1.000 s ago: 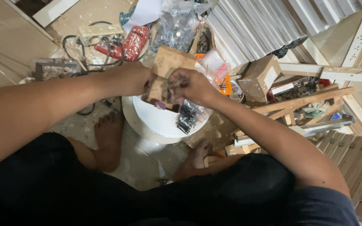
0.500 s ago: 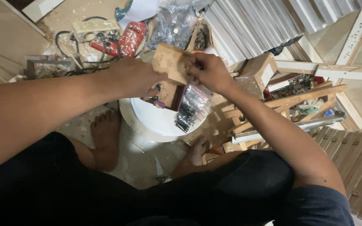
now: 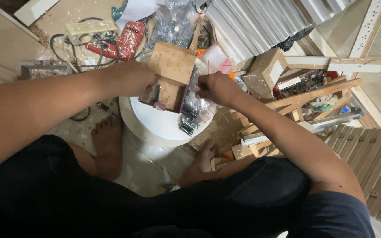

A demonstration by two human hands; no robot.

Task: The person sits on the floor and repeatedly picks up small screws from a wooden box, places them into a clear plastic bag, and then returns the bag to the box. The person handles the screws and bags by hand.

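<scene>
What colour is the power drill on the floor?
Red, the power drill shows in the head view.

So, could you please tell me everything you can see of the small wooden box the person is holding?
The wooden box looks like pale, raw plywood or board, its broad top panel tilted toward the camera and a darker open side facing down. It hangs over the round white surface. The left hand grips its left edge; the right hand is at its right side, beside a clear plastic bag of dark small parts.

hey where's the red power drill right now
In the head view, the red power drill lies on the floor at upper left, tangled with black cables, just beyond the left hand and left of the wooden box.
</scene>
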